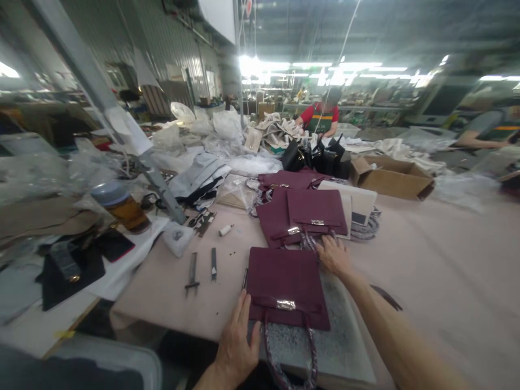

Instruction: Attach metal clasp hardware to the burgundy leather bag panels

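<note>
A burgundy handbag [284, 276] lies flat on a speckled grey slab [345, 325], its silver clasp and plastic-wrapped handles toward me. My left hand [239, 338] rests at the bag's lower left edge, fingers stretched out and thumb apart. A thin dark piece beside the bag's left side, just above those fingertips, is too small to name. At the upper right corner is my right hand [333, 255], its fingers spread near the wrapped handles of more burgundy handbags [317, 206] stacked behind. Whether it touches those handles I cannot tell.
Left of the bag lie a divider-like metal tool [193, 273], a flat dark tool [213, 264] and a small white bottle [226, 230]. A jar of brown liquid [124, 208] stands farther left. Behind are black bags [317, 157], a cardboard box [394, 177] and a co-worker [323, 119].
</note>
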Action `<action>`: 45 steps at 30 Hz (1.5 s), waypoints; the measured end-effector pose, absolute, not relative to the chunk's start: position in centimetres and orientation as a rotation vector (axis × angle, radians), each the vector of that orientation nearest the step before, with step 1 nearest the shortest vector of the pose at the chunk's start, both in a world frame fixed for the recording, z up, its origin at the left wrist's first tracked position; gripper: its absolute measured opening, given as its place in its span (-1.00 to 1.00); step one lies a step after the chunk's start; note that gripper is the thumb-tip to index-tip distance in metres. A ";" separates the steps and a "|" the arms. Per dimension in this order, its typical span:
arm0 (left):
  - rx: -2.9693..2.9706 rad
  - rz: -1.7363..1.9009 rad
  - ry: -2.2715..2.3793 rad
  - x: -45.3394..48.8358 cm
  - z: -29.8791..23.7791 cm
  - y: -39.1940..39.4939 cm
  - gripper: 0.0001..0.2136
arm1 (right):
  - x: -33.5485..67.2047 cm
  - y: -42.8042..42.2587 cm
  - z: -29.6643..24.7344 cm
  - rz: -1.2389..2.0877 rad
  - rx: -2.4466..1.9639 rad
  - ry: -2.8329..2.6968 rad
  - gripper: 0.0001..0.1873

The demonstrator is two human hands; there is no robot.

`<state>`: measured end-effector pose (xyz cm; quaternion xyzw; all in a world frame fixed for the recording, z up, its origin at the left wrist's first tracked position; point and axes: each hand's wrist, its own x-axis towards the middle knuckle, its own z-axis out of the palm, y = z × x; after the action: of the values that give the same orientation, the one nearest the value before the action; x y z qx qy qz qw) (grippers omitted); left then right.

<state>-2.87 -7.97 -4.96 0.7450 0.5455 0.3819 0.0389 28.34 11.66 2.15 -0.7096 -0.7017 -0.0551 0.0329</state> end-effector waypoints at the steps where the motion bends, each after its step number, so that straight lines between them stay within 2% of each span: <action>1: 2.281 1.162 1.669 -2.9 -4.8 -8.0 -0.38 | 28.3 12.1 2.4 -0.170 -2.192 -2.148 -0.49; 8: 2.205 1.094 1.678 -2.8 -3.6 -8.1 -0.43 | 27.3 10.2 4.3 -0.255 -2.051 -2.093 -0.47; 13: 2.126 1.045 1.721 -2.5 -2.8 -7.9 -0.43 | 23.7 4.6 5.6 -0.395 -1.639 -2.066 -0.41; 19: 2.116 1.013 1.742 -2.5 -2.5 -7.9 -0.45 | 17.7 -2.9 1.7 -0.188 -1.398 -2.462 -0.39; 26: 2.029 0.998 1.743 -2.2 -1.9 -7.9 -0.48 | 17.1 -3.2 -0.1 -0.243 -1.368 -2.446 -0.39; 31: 1.923 1.026 1.856 -6.4 0.5 -5.5 -0.73 | 17.3 -2.4 -0.9 -0.285 -1.263 -2.388 -0.34; 34: 1.777 0.807 2.263 -11.7 2.6 -2.7 -0.84 | 17.2 -2.4 -1.0 -0.264 -1.271 -2.377 -0.34; 37: 1.531 0.377 2.501 -16.6 4.0 0.3 -0.77 | 17.1 -2.7 -0.7 -0.240 -1.324 -2.386 -0.36; 40: 1.377 0.036 2.392 -19.2 4.3 3.1 -0.64 | 17.0 -3.0 -0.3 -0.222 -1.378 -2.408 -0.38; 45: 1.351 0.001 2.283 -19.8 3.7 5.7 -0.75 | 17.0 -3.2 -0.1 -0.165 -1.452 -2.438 -0.38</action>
<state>-19.84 5.72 3.75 0.4942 0.8350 0.0003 0.2419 17.02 -3.23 -0.08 -0.5053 -0.8481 -0.0573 0.1490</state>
